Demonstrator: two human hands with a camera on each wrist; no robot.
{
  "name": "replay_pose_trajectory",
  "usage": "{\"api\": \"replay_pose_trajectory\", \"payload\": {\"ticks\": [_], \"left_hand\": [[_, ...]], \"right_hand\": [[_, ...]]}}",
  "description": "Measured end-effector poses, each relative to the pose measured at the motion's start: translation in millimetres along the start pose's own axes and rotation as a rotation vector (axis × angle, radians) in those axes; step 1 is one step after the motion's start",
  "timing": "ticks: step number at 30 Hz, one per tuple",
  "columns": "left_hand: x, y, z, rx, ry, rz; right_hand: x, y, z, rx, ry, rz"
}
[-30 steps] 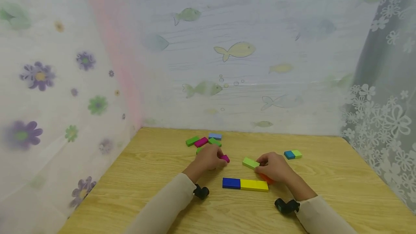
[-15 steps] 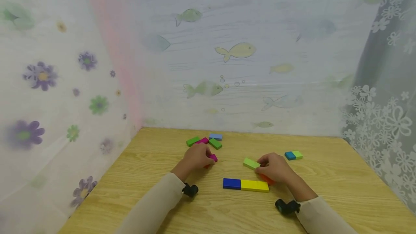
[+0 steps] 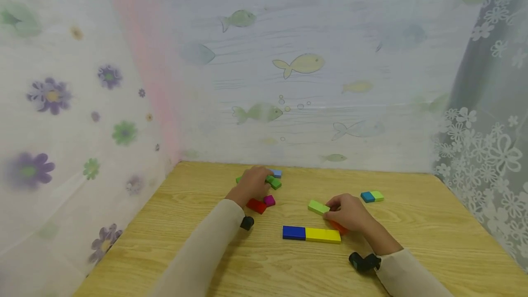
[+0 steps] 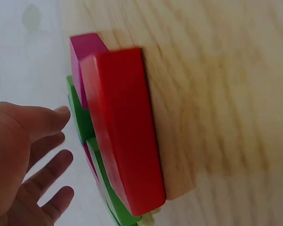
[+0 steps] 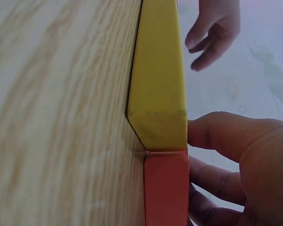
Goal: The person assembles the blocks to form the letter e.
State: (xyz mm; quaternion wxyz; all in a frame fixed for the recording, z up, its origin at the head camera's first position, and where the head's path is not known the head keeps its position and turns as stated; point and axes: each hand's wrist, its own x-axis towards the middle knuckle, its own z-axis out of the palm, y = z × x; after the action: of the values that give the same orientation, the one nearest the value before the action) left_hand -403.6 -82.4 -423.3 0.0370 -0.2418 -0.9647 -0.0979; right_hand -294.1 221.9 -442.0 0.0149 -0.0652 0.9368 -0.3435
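Note:
My left hand [image 3: 252, 182] hovers over a loose group of wooden blocks at the back left. In the left wrist view its fingers are spread with nothing between them, beside the red block [image 4: 125, 127]. A magenta block [image 3: 269, 200] lies at the red one's corner; a green block [image 3: 274, 182] and a light blue block [image 3: 276, 173] show past the fingertips. My right hand [image 3: 349, 213] pinches the right end of a light green block [image 3: 317, 207] between thumb and fingers. An orange-red block [image 3: 338, 227] lies partly hidden below that hand.
In front of the hands, a dark blue block [image 3: 294, 233] and a longer yellow block [image 3: 323, 235] lie end to end. Farther right sit a teal block [image 3: 367, 197] and a lime block [image 3: 377, 195], side by side. A fish-print curtain [image 3: 305, 141] hangs along the table's back edge.
My left hand carried the magenta block leftward and let it go beside the red block, then moved back over the farther blocks. The right hand and its light green block stayed in place.

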Motion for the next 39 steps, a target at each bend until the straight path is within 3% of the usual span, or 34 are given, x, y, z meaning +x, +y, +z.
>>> {"api": "replay_pose_trajectory", "payload": {"ticks": [4, 12, 20, 24, 33, 39], "left_hand": [[6.0, -4.8, 0.7, 0.02, -0.005, 0.019], [6.0, -11.8, 1.7, 0.008, 0.046, 0.027], [4.8, -9.2, -1.3, -0.088, 0.013, -0.028], [5.1, -7.9, -1.7, -0.13, 0.009, -0.025], [8.4, -5.7, -0.2, -0.032, -0.03, 0.04], [9.0, -2.7, -1.2, -0.078, -0.04, 0.018]], "right_hand": [[0.0, -1.5, -0.2, -0.002, 0.002, 0.003], [-0.9, -0.3, -0.3, -0.011, -0.004, -0.003], [0.5, 2.3, 0.0, -0.012, -0.004, 0.001], [1.6, 3.8, 0.3, -0.01, -0.002, -0.003], [1.6, 4.1, 1.2, -0.01, -0.004, -0.008], [1.4, 3.3, 0.6, -0.019, -0.005, -0.009]]}}
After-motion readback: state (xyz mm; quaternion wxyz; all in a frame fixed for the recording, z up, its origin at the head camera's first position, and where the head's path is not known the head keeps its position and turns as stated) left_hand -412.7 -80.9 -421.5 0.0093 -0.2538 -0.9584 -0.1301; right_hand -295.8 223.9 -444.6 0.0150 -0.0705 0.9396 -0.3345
